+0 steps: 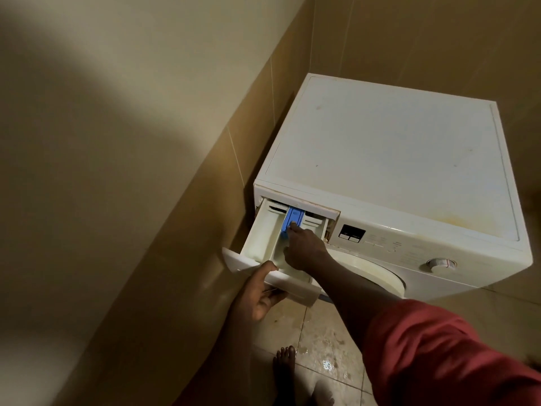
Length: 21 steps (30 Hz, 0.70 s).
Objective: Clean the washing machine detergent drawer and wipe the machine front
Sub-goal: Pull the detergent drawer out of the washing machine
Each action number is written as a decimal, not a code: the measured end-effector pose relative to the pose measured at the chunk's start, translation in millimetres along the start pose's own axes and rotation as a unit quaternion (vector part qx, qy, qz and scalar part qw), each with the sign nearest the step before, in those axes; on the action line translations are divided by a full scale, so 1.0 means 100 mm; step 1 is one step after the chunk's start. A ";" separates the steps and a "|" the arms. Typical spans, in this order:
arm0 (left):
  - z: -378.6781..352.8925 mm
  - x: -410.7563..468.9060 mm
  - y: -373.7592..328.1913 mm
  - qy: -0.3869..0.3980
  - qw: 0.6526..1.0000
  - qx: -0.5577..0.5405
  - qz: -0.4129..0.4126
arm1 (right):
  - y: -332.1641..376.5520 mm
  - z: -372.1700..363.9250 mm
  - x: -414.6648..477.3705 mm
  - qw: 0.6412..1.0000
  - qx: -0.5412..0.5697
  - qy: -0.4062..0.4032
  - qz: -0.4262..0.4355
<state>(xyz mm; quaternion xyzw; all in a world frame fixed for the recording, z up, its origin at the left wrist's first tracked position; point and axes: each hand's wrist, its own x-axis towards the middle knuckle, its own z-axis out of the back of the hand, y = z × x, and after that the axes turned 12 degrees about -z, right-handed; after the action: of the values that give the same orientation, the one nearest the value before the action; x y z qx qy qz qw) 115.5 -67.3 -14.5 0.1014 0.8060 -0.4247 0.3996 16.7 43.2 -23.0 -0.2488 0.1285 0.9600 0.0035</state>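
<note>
Fingers of the left hand [257, 297] curl around the front panel of the pulled-out detergent drawer [265, 238], thumb on top, gripping it. Just beyond, the right hand [304, 249] reaches into the drawer, fingertips pressing the blue softener insert [292, 219], nothing held. Rightward is the washing machine [389, 159].

The room is dim and warm-toned. A broad soft shadow crosses the wall [102, 171] at left, with a paler band above it. The washing machine [395, 159] top is the brightest surface. Wet floor tiles [328, 364] show small glints. Wide-angle bending curves the edges; detail is soft.
</note>
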 end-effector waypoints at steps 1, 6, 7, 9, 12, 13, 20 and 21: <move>0.03 -0.06 0.03 -0.002 1.000 -0.001 0.002 | -0.01 -0.03 -0.05 1.000 0.002 0.000 0.004; 0.24 -0.29 0.11 -0.009 1.000 0.021 -0.010 | -0.10 -0.16 -0.35 1.000 0.002 0.003 0.005; 0.27 -0.35 0.12 -0.004 0.999 0.033 -0.010 | -0.13 -0.17 -0.44 1.000 0.005 -0.004 0.007; 0.32 -0.43 0.12 0.010 0.999 0.048 -0.014 | -0.18 -0.16 -0.59 0.999 0.018 -0.027 0.016; 0.32 -0.63 0.12 0.043 0.995 0.084 -0.017 | -0.29 -0.13 -0.86 0.996 0.043 -0.068 0.036; 0.31 -0.69 0.12 0.053 0.993 0.103 -0.017 | -0.33 -0.12 -0.95 0.995 0.050 -0.079 0.037; 0.09 -1.16 0.23 0.114 0.977 0.180 -0.013 | -0.88 0.02 -1.72 0.974 0.117 -0.192 -0.014; 0.04 -1.23 0.28 0.130 0.973 0.190 -0.015 | -0.99 0.05 -1.87 0.969 0.123 -0.214 -0.031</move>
<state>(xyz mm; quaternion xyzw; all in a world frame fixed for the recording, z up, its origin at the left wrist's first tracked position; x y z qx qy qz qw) 213.0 -31.5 57.3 0.2175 0.7573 -0.5591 0.2579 185.0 151.2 46.1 -0.0395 0.2343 0.9670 0.0914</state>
